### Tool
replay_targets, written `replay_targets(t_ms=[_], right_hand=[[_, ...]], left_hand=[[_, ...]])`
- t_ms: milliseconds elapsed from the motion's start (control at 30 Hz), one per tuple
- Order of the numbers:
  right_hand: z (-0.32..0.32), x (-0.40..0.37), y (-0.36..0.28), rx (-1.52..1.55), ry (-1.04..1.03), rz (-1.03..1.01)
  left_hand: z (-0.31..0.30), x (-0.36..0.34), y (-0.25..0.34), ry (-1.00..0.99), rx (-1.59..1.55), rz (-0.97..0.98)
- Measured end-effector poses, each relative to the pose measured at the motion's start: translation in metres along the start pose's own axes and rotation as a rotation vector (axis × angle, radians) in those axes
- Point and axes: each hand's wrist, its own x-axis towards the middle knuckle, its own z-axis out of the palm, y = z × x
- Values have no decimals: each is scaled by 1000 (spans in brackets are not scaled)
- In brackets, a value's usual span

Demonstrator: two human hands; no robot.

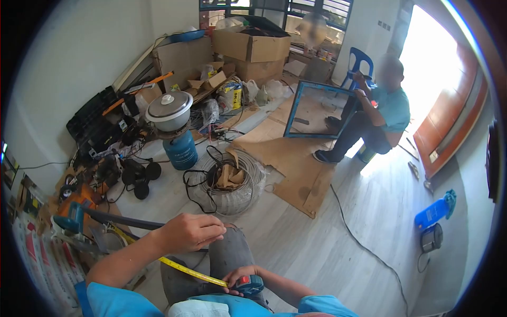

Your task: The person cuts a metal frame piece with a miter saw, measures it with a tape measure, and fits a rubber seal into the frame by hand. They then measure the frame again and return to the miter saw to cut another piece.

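Note:
Near the bottom centre, my right hand (240,277) is closed around a teal and black tape measure (249,285) with a red button. Its yellow blade (193,272) stretches out to the left, passing below my left forearm. My left hand (196,231) is raised over my grey-trousered knee, fingers bent together; whether anything small is between them is hidden. Beyond its wrist, to the left, a dark metal bar (124,219) lies by a teal-handled tool (74,216).
A seated co-worker (393,111) holds a blue frame (289,113) upright on cardboard (296,179). A wire coil (227,179), a blue gas tank (180,150) with a pot (169,111), and tools stand at left. A cable (359,232) crosses the floor.

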Motion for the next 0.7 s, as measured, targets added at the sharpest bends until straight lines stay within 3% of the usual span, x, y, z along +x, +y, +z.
replay_targets(t_ms=[700], right_hand=[[-7, 6, 0, -4, -80, -10]], left_hand=[[10, 0, 17, 90, 76, -93]])
